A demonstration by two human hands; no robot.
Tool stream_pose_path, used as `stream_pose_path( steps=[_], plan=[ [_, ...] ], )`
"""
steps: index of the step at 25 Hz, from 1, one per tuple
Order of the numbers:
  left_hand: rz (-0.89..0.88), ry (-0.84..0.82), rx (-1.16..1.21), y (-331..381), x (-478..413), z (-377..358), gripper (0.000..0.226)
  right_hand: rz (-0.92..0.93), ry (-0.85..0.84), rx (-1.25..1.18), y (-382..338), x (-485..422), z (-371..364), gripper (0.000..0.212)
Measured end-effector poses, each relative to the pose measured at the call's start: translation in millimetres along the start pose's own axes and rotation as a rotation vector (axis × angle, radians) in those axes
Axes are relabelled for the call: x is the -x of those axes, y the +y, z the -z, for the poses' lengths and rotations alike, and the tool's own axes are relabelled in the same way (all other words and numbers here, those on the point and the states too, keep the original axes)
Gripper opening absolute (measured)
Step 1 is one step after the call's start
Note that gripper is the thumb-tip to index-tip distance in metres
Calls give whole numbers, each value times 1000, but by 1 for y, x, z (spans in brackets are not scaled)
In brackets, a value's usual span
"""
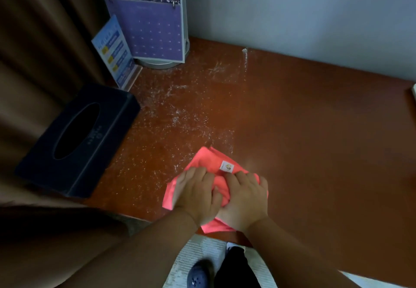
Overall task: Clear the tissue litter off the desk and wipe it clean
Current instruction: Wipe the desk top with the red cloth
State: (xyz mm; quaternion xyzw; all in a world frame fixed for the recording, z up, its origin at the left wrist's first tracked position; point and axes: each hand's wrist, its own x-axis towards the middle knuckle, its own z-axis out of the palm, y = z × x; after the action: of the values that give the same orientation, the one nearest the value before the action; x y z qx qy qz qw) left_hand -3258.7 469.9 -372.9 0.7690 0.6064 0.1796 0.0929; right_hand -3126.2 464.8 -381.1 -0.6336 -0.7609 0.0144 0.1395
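Matting (202, 249) and a dark shoe (198, 276) show below the near edge of the reddish-brown table (315, 152). There the left hand (198, 195) presses flat on a crumpled pink cloth (209, 159) while the right hand (245, 200) grips its bunched middle. Beyond, whitish flecks (180, 107) cover the table's left half beside a dark tissue box (78, 139); farthest, a purple calendar (155, 31) stands between the brown curtain (45, 40) and the grey wall (315, 17).

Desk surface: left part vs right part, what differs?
The left part of the desk is flecked with white streaks and specks; the right part of the desk looks plain. The left part bears a dark tissue box and a calendar; the right part shows neither. Same red-brown top.
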Motion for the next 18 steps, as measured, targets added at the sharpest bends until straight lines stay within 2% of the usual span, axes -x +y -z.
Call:
stream_pose_path(
  steps=[7,12,18],
  plan=[
    [-87,97,-88,-25,-137,-25,32,-43,49,12,39,-124,-16,57],
    [-57,60,-69,-40,-244,-42,39,-41,81,15,76,-225,-32,69],
    [-34,144,-67,-54,-368,-58,43,-2,83,10,119,-351,-48,79]
  ],
)
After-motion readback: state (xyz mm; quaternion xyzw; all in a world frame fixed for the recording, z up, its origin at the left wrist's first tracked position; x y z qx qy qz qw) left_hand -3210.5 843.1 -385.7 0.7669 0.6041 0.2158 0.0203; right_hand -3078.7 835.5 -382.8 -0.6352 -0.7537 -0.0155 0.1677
